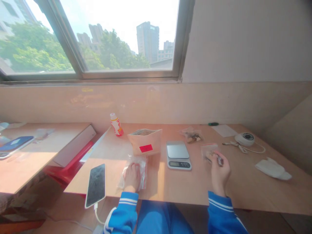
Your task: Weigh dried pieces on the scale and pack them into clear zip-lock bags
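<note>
One small clear bag of brown pieces [208, 149] lay on the table [190, 190], right of the frame's middle, and I saw the right hand [220, 169] over its near edge. That hand's fingers were bent closed around a small dark mottled piece [220, 161]; whether they also pinched the plastic I could not tell. Lower and left of centre, the left hand [132, 175] rested on some clear plastic bags [143, 170] with red edges, its fingers slightly curled; I could not tell if they gripped anything. Between the hands, my view showed a digital scale [177, 152], its pan bare, with a second bag of brown pieces [193, 136] beyond it to the right. Just behind the left hand, an open paper pouch [145, 139] with a red label [145, 148] stood upright. Farther out, I made out a red-and-white bottle [117, 125] above left, a phone [96, 185] at lower left, and, toward the right, a sheet of paper [224, 130], a round white device [244, 139] and a crumpled white item [273, 169].
</note>
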Motion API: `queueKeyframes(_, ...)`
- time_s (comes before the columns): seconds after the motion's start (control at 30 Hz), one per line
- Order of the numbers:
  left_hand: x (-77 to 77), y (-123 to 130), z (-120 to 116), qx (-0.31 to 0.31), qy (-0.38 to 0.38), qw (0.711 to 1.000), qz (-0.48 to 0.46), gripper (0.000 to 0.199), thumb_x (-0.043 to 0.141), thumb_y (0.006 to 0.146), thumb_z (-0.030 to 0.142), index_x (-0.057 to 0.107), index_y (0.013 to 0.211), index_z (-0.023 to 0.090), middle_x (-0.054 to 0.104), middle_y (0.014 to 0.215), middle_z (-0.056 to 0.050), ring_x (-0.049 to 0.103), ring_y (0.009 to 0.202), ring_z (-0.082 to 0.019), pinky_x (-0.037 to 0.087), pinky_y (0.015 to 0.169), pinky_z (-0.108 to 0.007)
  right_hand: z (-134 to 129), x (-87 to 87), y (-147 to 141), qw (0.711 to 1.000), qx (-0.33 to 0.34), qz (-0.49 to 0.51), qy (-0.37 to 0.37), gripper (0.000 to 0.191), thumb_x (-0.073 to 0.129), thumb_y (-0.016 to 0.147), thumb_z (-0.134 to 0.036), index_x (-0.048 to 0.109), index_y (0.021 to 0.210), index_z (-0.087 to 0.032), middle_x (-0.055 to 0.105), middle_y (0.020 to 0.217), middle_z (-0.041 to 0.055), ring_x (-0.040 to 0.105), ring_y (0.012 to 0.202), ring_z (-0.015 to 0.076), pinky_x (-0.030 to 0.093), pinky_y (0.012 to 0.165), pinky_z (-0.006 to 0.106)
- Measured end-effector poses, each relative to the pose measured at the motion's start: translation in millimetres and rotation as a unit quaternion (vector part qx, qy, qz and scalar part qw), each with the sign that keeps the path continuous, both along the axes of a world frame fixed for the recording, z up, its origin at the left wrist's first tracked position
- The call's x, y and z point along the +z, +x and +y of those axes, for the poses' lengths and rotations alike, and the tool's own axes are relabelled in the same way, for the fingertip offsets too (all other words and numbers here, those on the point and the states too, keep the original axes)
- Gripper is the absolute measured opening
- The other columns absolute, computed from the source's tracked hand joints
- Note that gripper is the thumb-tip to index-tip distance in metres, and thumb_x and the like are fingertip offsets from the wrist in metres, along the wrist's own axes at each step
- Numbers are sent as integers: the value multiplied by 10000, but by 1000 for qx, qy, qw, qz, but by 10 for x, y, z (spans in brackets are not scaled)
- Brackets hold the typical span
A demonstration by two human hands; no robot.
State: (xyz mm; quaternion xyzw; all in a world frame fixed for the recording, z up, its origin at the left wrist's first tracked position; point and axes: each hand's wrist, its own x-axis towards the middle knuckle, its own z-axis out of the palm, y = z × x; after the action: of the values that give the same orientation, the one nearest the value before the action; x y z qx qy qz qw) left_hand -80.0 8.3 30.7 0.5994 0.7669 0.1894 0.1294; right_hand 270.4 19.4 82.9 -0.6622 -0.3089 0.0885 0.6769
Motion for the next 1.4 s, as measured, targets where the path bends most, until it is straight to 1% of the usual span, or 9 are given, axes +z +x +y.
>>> queueKeyframes(0.1, 94, -16, 1, 10, 28, 999, -45, 273, 455, 836, 188, 619, 1050, 143, 629, 1154, -144, 563, 1125, -260, 401, 975, -429, -27, 153, -107, 998, 48, 19, 33, 364, 618, 753, -426, 612, 983, -144, 620, 996, 104, 595, 949, 258, 451, 899, 486)
queueKeyframes(0.27, 642, 162, -184, 93, 206, 969, -101, 282, 432, 848, 231, 589, 1078, 184, 487, 1355, -131, 370, 1314, -306, 284, 1051, -538, -78, 429, -459, 983, 145, 56, 95, 297, 670, 742, -383, 542, 937, -198, 595, 949, 36, 602, 953, 215, 462, 907, 452)
queueKeyframes(0.43, 976, 515, -336, -29, 239, 928, -286, 233, 384, 880, 267, 587, 969, 194, 637, 1030, -83, 600, 1003, -201, 483, 873, -356, -246, 690, -919, 946, 303, 61, 98, 322, 654, 781, -348, 500, 1041, -235, 636, 932, 33, 633, 925, 193, 516, 841, 374)
queueKeyframes(0.53, 864, 432, -334, -22, 202, 965, -167, 262, 385, 828, 147, 595, 983, 172, 610, 1055, -107, 560, 1074, -229, 442, 933, -389, -323, 756, -1036, 930, 355, 44, 85, 348, 634, 804, -334, 485, 1106, -249, 659, 918, 35, 644, 904, 185, 528, 807, 338)
queueKeyframes(0.67, 521, -8, -355, 91, 78, 992, 37, 356, 453, 792, 138, 564, 1130, 122, 575, 1153, -167, 544, 1088, -310, 431, 904, -458, -338, 735, -984, 927, 367, 37, 66, 320, 617, 820, -334, 496, 1105, -252, 675, 906, 29, 648, 863, 171, 522, 804, 327)
queueKeyframes(0.83, 389, -348, -427, 68, 32, 994, 78, 320, 452, 801, 107, 620, 1066, 167, 645, 1003, -106, 601, 961, -250, 451, 858, -372, -310, 701, -864, 935, 349, 22, 62, 278, 634, 803, -347, 548, 1042, -235, 675, 901, 39, 638, 886, 185, 513, 832, 352)
queueKeyframes(1.07, 748, 189, -314, 83, 188, 977, 48, 308, 409, 862, 205, 653, 1049, 187, 636, 1020, -112, 587, 966, -258, 460, 835, -381, -326, 727, -825, 938, 342, 33, 51, 312, 645, 792, -365, 559, 1061, -233, 682, 905, 44, 646, 881, 192, 524, 826, 359)
queueKeyframes(1.27, 429, 545, -206, 66, 44, 992, -98, 376, 527, 802, 354, 647, 1098, 154, 675, 965, -186, 600, 973, -381, 422, 839, -543, -362, 742, -793, 932, 362, 7, 24, 309, 642, 791, -379, 617, 1047, -208, 697, 955, 65, 650, 917, 212, 522, 867, 394)
queueKeyframes(1.4, 441, 657, -287, 79, 122, 967, -211, 345, 555, 763, 397, 645, 1030, 198, 602, 1215, -161, 394, 1273, -395, 293, 994, -584, -353, 704, -798, 930, 367, 3, 18, 296, 643, 791, -377, 632, 1030, -201, 697, 996, 78, 657, 930, 225, 537, 847, 402)
